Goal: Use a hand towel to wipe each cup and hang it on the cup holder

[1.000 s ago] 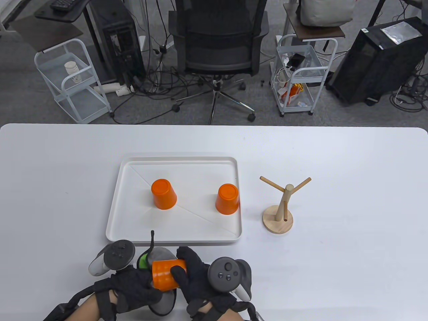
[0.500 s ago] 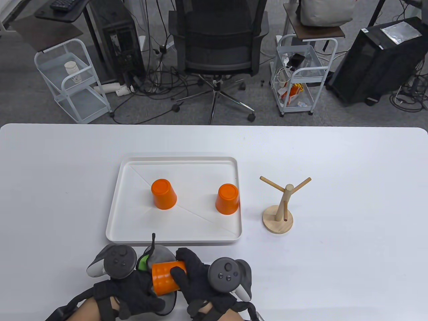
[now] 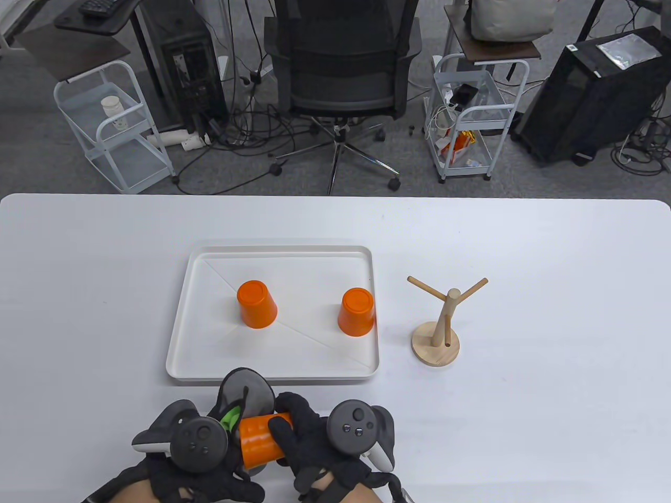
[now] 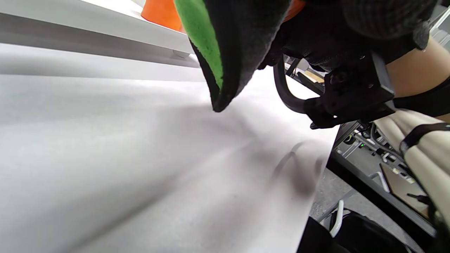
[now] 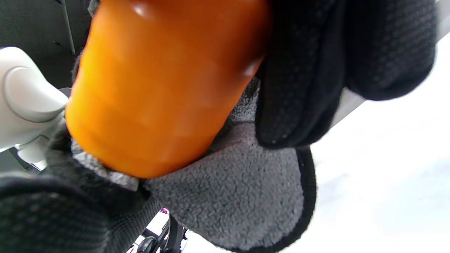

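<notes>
- An orange cup (image 3: 258, 439) was held on its side between the two hands, just above the near part of the table (image 3: 524, 419); its mouth was turned toward the left hand.
- The right hand (image 3: 301, 435) was curled round the cup, with fingers (image 5: 299, 70) wrapped over its wall, as seen in the right wrist view.
- A grey hand towel (image 3: 246, 390) with a green patch was gripped by the left hand (image 3: 194, 461) and pressed against the open end of the cup; part of the cloth was draped beneath the cup (image 5: 154, 91) in the right wrist view.
- In the left wrist view, a fold of the towel (image 4: 228, 45) was seen hanging from the gloved fingers above the table.
- A white tray (image 3: 181, 335) was placed just beyond the hands, its near rim close to the towel.
- Two more orange cups, one (image 3: 256, 304) ahead of the left hand and one (image 3: 357, 312) ahead of the right hand, were stood upside down in the tray, well apart.
- A wooden cup holder (image 3: 437, 327) was stood upright beyond the right hand and to its right, just beside the tray; its pegs were bare.
</notes>
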